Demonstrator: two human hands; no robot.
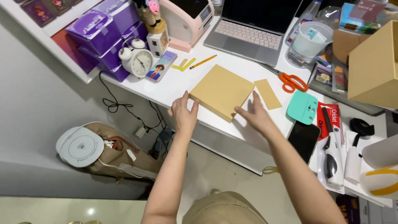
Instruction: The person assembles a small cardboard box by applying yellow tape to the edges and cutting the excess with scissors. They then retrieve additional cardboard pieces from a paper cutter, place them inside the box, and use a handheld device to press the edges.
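A flat square tan cardboard box point(222, 91) lies on the white desk point(182, 81) near its front edge. My left hand point(183, 114) touches the box's near-left corner with fingers spread. My right hand point(255, 114) rests against its near-right edge, fingers apart. Neither hand has lifted the box. A small tan cardboard rectangle point(268, 93) lies just right of the box.
Orange-handled scissors point(292, 81), a teal scraper point(303, 107), a black phone point(304, 140), a packaged lighter point(330, 145), a yellow pencil point(203, 62), a laptop point(253, 31), a white alarm clock point(137, 58), purple boxes point(103, 29) and a large cardboard box point(373, 64) crowd the desk. A bag and cables lie on the floor.
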